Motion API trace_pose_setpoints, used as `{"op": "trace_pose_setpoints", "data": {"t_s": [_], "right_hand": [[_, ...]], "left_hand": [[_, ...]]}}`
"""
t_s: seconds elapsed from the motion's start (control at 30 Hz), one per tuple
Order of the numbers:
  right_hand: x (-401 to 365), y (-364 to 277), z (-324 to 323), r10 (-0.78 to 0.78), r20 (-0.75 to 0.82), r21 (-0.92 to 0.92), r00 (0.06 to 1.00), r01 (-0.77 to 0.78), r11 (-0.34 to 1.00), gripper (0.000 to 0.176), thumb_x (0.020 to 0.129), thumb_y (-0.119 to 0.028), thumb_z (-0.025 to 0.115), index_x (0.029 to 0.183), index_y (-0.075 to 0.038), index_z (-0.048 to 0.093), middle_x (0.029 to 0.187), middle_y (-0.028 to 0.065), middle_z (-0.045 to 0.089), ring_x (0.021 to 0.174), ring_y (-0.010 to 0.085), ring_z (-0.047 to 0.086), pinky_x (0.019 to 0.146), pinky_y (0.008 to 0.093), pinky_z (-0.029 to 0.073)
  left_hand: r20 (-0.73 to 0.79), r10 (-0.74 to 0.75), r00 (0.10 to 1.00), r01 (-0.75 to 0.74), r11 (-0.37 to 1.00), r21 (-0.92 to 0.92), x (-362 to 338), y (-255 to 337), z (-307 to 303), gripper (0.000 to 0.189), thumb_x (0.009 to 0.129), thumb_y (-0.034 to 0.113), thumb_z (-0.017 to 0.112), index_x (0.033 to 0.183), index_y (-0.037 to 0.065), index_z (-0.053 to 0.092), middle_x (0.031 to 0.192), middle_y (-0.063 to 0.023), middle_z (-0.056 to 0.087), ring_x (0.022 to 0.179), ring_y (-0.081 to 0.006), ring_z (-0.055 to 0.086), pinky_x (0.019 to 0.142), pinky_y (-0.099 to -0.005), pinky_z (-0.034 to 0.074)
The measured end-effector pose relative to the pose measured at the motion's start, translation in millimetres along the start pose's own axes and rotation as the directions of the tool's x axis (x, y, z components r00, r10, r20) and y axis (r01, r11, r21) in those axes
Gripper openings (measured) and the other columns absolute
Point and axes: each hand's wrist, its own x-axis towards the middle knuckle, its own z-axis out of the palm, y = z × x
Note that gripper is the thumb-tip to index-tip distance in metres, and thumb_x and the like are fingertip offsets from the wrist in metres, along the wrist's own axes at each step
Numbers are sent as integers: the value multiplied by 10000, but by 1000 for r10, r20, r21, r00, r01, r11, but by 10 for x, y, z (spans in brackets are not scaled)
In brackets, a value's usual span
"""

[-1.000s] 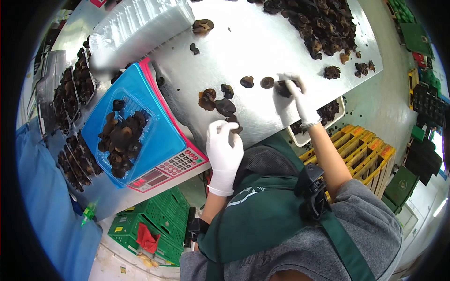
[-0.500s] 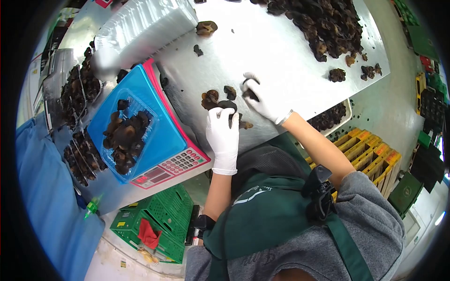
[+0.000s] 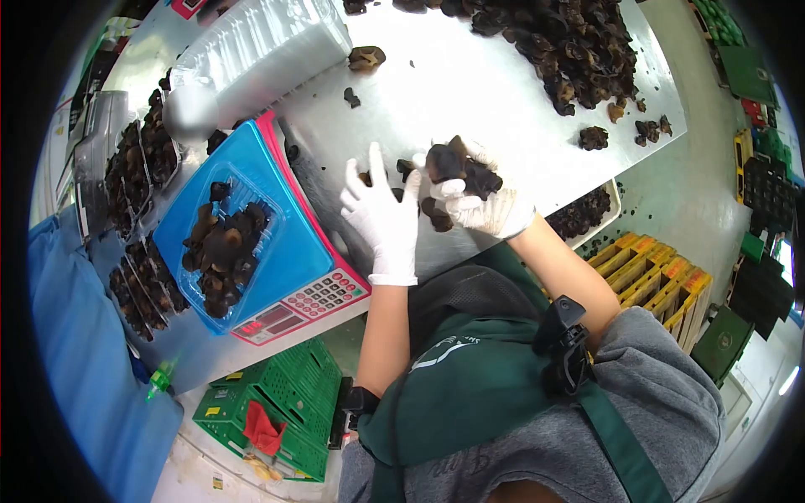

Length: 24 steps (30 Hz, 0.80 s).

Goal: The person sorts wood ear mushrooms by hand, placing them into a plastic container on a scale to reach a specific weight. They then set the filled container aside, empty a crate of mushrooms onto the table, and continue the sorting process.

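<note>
Several dark wood ear mushrooms (image 3: 457,168) are bunched in my gloved right hand (image 3: 501,208), its fingers wrapped round them above the metal table. My left hand (image 3: 384,214), also in a white glove, is just to the left, fingers spread over a few loose wood ear pieces (image 3: 406,168) that it partly hides. Left of that hand stands a blue-topped scale (image 3: 295,239) with a pink edge, its keypad and red display facing me. On the scale lies a clear plastic tray (image 3: 267,210) filled with more wood ears.
A large heap of wood ears (image 3: 579,50) covers the far right of the table (image 3: 470,75). Stacked clear trays (image 3: 260,59) lie at the far left, filled trays (image 3: 142,168) beyond the scale. Green crates (image 3: 285,411) and a yellow pallet (image 3: 654,272) sit below the table.
My right hand has turned over and moved nearer my left, now showing a bunch of wood ears. My left hand has let go of the pieces, lifted and spread its fingers.
</note>
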Motion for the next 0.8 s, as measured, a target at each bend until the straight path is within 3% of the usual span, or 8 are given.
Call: {"op": "trace_pose_setpoints", "data": {"t_s": [0.1,0.17,0.23,0.3,0.4,0.57,0.7,0.8], "right_hand": [[20,17,32,94,36,271,995,-101,957,410,1000,-316,514,1292,-28,505,1201,137,601,946,186,615,700,300,555],[-14,8,95,20,120,-175,993,1,985,453,1011,-358,482,1320,-27,489,1221,142,597,999,182,627,748,306,569],[-4,81,114,-233,340,-655,911,407,636,511,1020,-409,445,1345,-16,474,1254,160,585,1022,193,640,771,314,580],[-25,6,242,-135,272,-451,953,250,857,507,1000,-365,501,1349,1,466,1282,179,570,1009,223,645,770,319,585],[-96,-134,511,70,221,134,973,-101,986,512,957,-256,576,1365,24,443,1300,201,551,987,257,652,757,320,589],[-144,-132,469,104,159,63,982,-116,991,577,872,-112,591,1408,11,413,1320,172,540,1066,238,616,816,320,550],[-178,-187,422,-49,95,-180,994,65,982,616,841,-114,592,1418,4,409,1276,150,560,1054,212,612,801,300,539],[-200,-252,443,-159,-8,-448,987,139,883,645,787,-94,583,1402,21,429,1281,156,548,1103,212,567,930,309,452]], "left_hand": [[36,95,995,-93,994,-50,9,49,91,659,826,401,693,1428,290,449,1382,-103,422,1168,-314,447,960,-474,386],[5,13,1000,-7,779,-627,46,58,314,412,877,244,611,1270,164,516,1179,-94,525,1046,-236,527,908,-391,443],[204,50,978,202,36,-979,113,-143,776,268,923,203,533,1171,101,530,1091,-86,562,972,-198,564,857,-332,475],[427,177,887,417,-704,-575,144,-226,808,190,965,180,457,1071,47,541,1017,-78,601,912,-163,598,810,-275,503],[341,241,909,403,-720,-566,112,-198,652,279,938,282,567,1096,53,576,1046,-86,627,974,-174,603,846,-288,508],[0,-187,982,57,296,-953,209,-11,226,108,940,72,573,1044,52,593,919,-34,580,857,-132,583,754,-282,494],[557,-404,726,394,-420,-818,327,100,-194,196,953,194,575,1084,55,618,882,-18,617,676,-60,490,495,-190,367],[455,334,826,451,-875,-177,303,-111,-151,298,921,207,535,1146,22,599,984,-116,656,648,-117,503,539,-200,424]]}}
